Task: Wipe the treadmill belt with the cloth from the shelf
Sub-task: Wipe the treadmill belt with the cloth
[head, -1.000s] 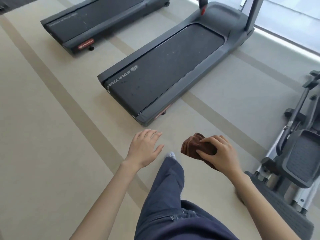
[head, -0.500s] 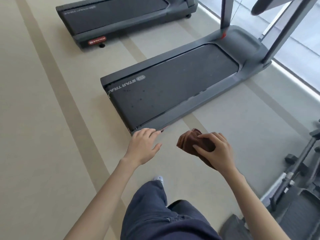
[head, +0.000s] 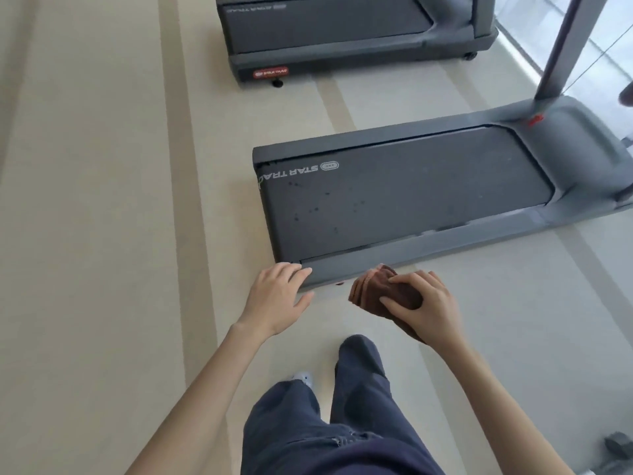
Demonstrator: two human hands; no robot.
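R hand (head: 424, 303): fingers + thumb curled over a brown cloth (head: 371, 286), gripping it from above. L hand (head: 277, 296): palm down, fingers straight, loosely spread, holds nothing. Its fingertips overlap the rear corner of the treadmill (head: 589, 159) in view; can't tell if they touch.

Writing: white "STAR TRA" lettering (head: 291, 173) at the rear edge of the belt (head: 411, 200), upside-down from here, end cut off where the belt curls under. Small oval badge (head: 329, 165) beside it, contents illegible.

Cloth is off the belt. In view it overlaps the rear end of the near side rail (head: 445, 243), w/ the belt just beyond. L hand at the corner, R hand + cloth just beside it along the rail.

Cloth: folded into a thick wad, layered edges showing at the front end, a bit poking out under the wrist. Belt: dark grey, matte, scattered darker spots (head: 310, 209) toward the rear.

Beyond: grey upright post (head: 565, 46) at the front, red mark (head: 534, 120) at its foot. Second treadmill (head: 342, 32) farther off; red oval label (head: 270, 73) on its rear end, text too blurred. Beige floor (head: 102, 234) w/ darker stripes. Dark blue jeans (head: 359, 389), pale shoe toe (head: 303, 377).
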